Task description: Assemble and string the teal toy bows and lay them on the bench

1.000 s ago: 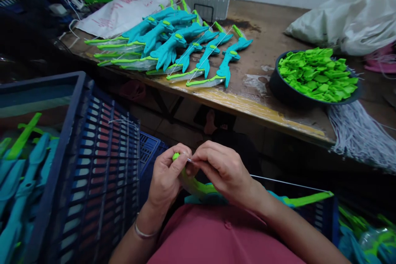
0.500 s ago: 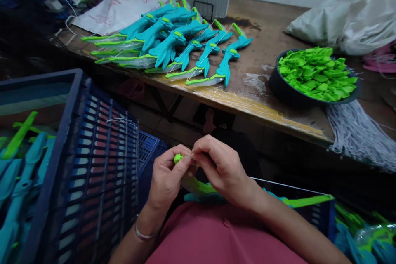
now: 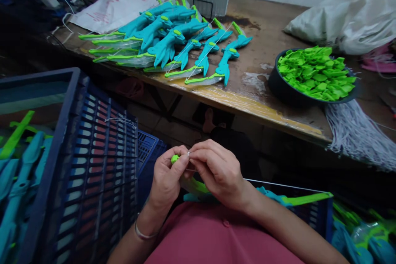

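A teal and green toy bow (image 3: 309,199) lies across my lap, its middle partly hidden behind my hands and right forearm. My left hand (image 3: 165,179) is closed around the bow's left end, where a bright green tip pokes out between thumb and fingers. My right hand (image 3: 221,175) pinches the white string (image 3: 284,185) close beside that tip. A small white loop or knot of it shows between the two hands' fingertips. From behind my right hand, the string runs taut to the bow's far right end.
Finished-looking toy bows (image 3: 173,41) are piled on the wooden table (image 3: 244,101). A dark bowl (image 3: 278,90) of green plastic pieces stands at right, beside a bundle of white strings (image 3: 359,136). Blue crates (image 3: 99,165) holding bow parts flank me; white sacks (image 3: 328,20) lie behind.
My fingertips have shifted slightly, and a small white loop or knot of string now shows between them. The hands stay at the bow's left end; the view has moved a little.
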Motion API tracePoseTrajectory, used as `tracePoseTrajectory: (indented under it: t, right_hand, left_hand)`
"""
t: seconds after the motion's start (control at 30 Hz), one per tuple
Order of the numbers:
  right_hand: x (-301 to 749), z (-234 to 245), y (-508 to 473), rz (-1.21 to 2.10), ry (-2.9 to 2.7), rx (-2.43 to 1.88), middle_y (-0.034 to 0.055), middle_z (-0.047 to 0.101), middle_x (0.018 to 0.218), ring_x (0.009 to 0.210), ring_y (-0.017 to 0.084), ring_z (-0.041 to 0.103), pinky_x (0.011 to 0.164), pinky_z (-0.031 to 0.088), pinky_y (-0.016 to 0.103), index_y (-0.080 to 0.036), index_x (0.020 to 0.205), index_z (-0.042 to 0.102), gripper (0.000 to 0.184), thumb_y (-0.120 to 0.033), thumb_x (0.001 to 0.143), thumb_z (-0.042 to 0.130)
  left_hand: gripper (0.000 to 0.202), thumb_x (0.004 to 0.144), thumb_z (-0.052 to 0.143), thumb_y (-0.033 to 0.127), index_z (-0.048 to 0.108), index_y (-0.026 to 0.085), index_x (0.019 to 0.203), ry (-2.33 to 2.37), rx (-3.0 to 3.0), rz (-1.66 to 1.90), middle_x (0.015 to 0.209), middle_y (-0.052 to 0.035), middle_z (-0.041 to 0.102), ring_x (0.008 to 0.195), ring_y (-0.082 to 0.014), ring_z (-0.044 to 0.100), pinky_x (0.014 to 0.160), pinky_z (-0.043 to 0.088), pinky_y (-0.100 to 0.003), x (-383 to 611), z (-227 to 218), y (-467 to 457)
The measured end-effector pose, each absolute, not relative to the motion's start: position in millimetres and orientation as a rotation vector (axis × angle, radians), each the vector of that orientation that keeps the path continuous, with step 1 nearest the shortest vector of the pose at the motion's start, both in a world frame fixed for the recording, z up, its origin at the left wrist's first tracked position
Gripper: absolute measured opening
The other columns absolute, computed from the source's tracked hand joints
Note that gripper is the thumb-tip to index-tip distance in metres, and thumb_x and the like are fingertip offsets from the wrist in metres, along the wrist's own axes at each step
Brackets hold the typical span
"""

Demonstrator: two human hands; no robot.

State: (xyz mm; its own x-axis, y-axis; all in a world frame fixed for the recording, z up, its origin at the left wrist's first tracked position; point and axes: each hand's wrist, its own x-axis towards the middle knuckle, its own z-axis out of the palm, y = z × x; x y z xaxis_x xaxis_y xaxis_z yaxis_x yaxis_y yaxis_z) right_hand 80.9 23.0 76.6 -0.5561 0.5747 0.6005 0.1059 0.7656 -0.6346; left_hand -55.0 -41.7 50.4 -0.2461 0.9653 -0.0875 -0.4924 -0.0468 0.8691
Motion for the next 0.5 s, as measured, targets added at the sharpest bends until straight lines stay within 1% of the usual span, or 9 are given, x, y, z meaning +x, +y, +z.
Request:
tracePoseTrajectory:
  t: [0.17,0.27,0.5]
  right_hand:
    - [79.1,73.7,24.3,0.687,-2.077,-0.497,0.0091,0.066,0.095,0.086,0.016,0.062,0.074,0.056,0.028,-0.015,0.097,0.057,0.01,-0.006,0.097,0.054]
    - [78.7,72.4,22.6,0.76,-2.041,-0.532,0.0072,0.065,0.094,0.088,0.015,0.062,0.075,0.055,0.028,-0.018,0.096,0.054,0.011,-0.007,0.098,0.051]
    - [79.2,76.7,18.7,1.013,-1.924,-0.648,0.0059,0.062,0.098,0.087,0.012,0.061,0.075,0.052,0.025,-0.018,0.093,0.052,0.012,-0.011,0.1,0.046]
  left_hand:
    - [0.023,0.088,0.075,0.032,0.065,0.017,0.074,1.059,0.606,1.546,0.06,0.0043,0.049,0.05,-0.0065,0.042,0.047,0.036,-0.017,-54.6,49.2,-42.7]
    - [0.022,0.087,0.076,0.031,0.067,0.016,0.074,1.1,0.571,1.53,0.056,0.0051,0.049,0.046,-0.0058,0.041,0.044,0.034,-0.016,-54.6,48.4,-42.2]
    - [0.026,0.088,0.076,0.03,0.065,0.016,0.068,1.028,0.621,1.537,0.058,0.0045,0.049,0.049,-0.0062,0.043,0.047,0.037,-0.017,-55.8,50.2,-39.7]
